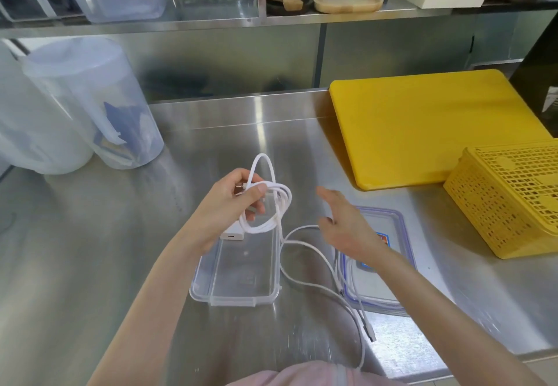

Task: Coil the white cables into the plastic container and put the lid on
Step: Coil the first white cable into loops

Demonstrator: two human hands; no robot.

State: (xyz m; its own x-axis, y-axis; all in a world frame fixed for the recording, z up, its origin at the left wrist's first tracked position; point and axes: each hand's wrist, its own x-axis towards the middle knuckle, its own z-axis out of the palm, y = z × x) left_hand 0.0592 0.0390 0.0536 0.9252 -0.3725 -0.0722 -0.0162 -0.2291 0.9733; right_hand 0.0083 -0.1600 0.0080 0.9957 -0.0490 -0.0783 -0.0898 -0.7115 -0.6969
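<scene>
My left hand (pixel 232 204) holds a partly wound coil of white cable (pixel 273 204) above the far end of the clear plastic container (pixel 241 280). A white charger block (pixel 232 233) lies in the container's far end. The loose rest of the cable (pixel 317 265) trails across the steel table toward its front edge. Beside the coil, my right hand (pixel 347 225) hovers with fingers extended, and the cable passes under its fingers; whether they touch it I cannot tell. The blue-rimmed lid (pixel 383 265) lies flat to the right of the container, partly hidden by my right forearm.
A yellow cutting board (pixel 422 126) lies at the back right, with a yellow perforated basket (pixel 507 198) upside down in front of it. Tall translucent plastic tubs (pixel 90 98) stand at the left. A steel shelf behind carries wooden trays (pixel 344 0) and boxes.
</scene>
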